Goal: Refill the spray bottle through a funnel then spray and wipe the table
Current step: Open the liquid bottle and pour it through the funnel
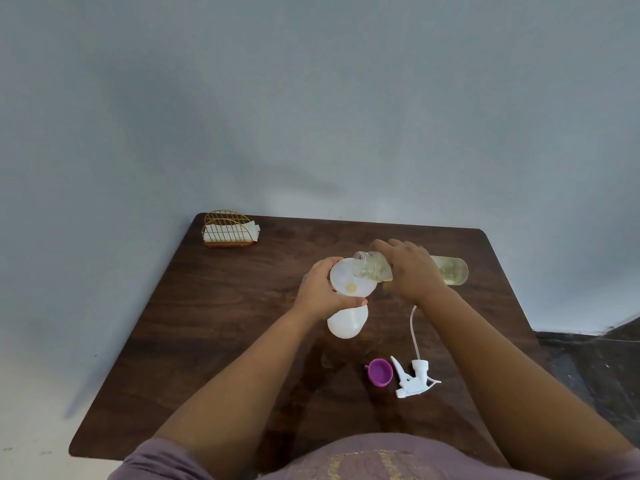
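Hidden: spray bottle (347,321) neck, covered by left hand (320,293).
Left hand: wrapped around the white funnel (351,281), table (221,323) centre.
Right hand (412,270): at 3 o'clock of the funnel, gripping a tilted refill bottle (450,270), mouth over the funnel.
Near edge: purple cap (380,372), trigger head (414,379).

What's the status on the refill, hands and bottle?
Left hand steadies funnel on spray bottle. Right hand tips clear bottle into it. Sprayer head, purple cap lie clear.
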Tool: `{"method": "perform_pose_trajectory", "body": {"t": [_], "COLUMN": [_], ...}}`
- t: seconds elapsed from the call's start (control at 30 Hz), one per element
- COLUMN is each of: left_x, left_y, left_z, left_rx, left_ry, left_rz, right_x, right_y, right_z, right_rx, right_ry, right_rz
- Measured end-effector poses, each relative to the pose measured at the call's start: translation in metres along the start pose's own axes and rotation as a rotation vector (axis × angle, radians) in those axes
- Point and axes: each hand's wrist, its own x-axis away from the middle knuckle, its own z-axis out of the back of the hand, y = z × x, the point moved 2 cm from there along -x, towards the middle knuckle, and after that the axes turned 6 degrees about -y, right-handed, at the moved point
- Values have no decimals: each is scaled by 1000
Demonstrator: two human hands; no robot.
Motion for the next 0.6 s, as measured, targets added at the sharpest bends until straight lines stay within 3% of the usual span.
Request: {"method": "perform_pose_trajectory", "body": {"t": [0.6], "left_x": [2], "left_y": [2], "left_z": [1], "left_rx": [10], "left_ry": [4], "left_rz": [1], "right_x": [0], "right_y": [2], "right_z": [-2], "right_rx": [26], "right_ry": [-6], "right_rz": [3]}}
